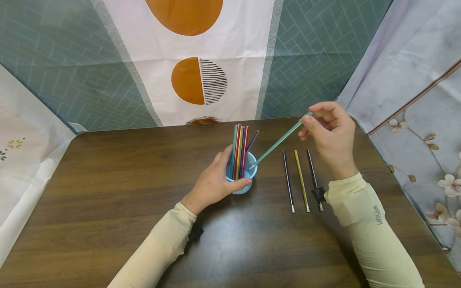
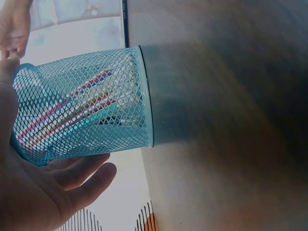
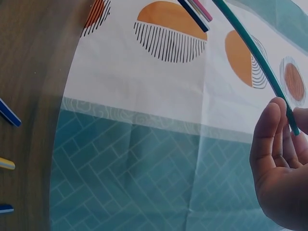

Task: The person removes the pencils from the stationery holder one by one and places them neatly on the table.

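A light-blue mesh pen cup [image 2: 86, 106] stands upright on the table, and my left hand [image 1: 216, 176] grips it near the rim with thumb and fingers around its sides. Several pencils [image 1: 239, 154] in red, yellow, green and dark colours lean inside, their silver ends down at the base. My right hand [image 1: 333, 132] pinches one end of a green pencil [image 1: 281, 140] between thumb and fingertips. That pencil slants down to the left, its silver-tipped end at the cup's mouth. To the cup's right lie a navy pencil [image 1: 288, 182], a yellow pencil [image 1: 301, 180] and a dark pencil [image 1: 311, 168], roughly parallel.
The brown wooden table [image 1: 119, 192] ends at a patterned back curtain [image 1: 237, 88]. A floral cloth [image 1: 407, 120] hangs along the right side, and a pale cloth [image 1: 25, 160] along the left. A small black wrist device [image 1: 318, 194] overlaps the dark pencil in the head view.
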Demonstrator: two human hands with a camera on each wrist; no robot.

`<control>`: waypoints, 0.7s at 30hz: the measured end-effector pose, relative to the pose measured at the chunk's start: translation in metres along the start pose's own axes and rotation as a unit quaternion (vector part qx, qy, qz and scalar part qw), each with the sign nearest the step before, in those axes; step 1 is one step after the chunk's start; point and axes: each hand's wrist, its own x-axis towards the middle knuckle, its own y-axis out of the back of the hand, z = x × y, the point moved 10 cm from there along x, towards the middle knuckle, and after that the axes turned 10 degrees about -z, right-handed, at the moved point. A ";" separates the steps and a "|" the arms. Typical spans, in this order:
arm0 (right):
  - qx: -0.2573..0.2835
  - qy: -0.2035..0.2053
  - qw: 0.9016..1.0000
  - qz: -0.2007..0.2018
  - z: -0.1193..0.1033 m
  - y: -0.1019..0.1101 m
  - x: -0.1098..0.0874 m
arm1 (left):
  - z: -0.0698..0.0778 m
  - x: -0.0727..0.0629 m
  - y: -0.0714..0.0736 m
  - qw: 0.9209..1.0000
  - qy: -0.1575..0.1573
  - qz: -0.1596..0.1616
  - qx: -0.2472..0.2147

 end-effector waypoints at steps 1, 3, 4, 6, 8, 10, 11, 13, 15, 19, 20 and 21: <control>0.004 0.000 1.000 0.003 0.000 0.001 0.000 | 0.000 0.000 0.000 1.000 0.000 0.000 0.001; 0.005 0.001 1.000 0.008 -0.001 0.004 0.000 | 0.000 0.000 0.000 1.000 -0.001 0.000 0.002; 0.007 0.002 1.000 0.009 -0.001 0.004 0.000 | 0.000 0.000 0.000 1.000 -0.001 -0.001 0.002; 0.003 0.006 1.000 0.010 -0.003 0.006 0.000 | -0.001 0.000 -0.001 1.000 0.000 -0.002 0.003; 0.000 0.009 1.000 0.010 -0.004 0.006 0.000 | -0.001 0.000 -0.001 1.000 0.002 -0.003 0.003; 0.006 0.012 1.000 0.012 -0.005 0.007 0.000 | -0.002 0.001 -0.001 1.000 0.005 -0.003 0.002; 0.009 0.012 1.000 0.013 -0.005 0.008 0.000 | -0.002 0.001 -0.001 1.000 0.006 -0.003 0.002; 0.013 0.011 1.000 0.021 -0.005 0.010 0.000 | -0.002 0.001 -0.001 1.000 0.007 -0.002 -0.001; 0.016 0.011 0.999 0.032 -0.005 0.013 0.000 | -0.002 0.001 -0.001 1.000 0.006 -0.003 -0.005; 0.011 0.014 0.998 0.052 -0.007 0.018 0.000 | -0.002 0.001 -0.002 1.000 0.006 -0.006 -0.009; 0.008 0.016 0.998 0.054 -0.008 0.019 0.001 | -0.002 0.001 -0.002 1.000 0.006 -0.006 -0.008; 0.010 0.017 0.998 0.056 -0.008 0.020 0.001 | -0.002 0.001 -0.002 1.000 0.007 -0.006 -0.008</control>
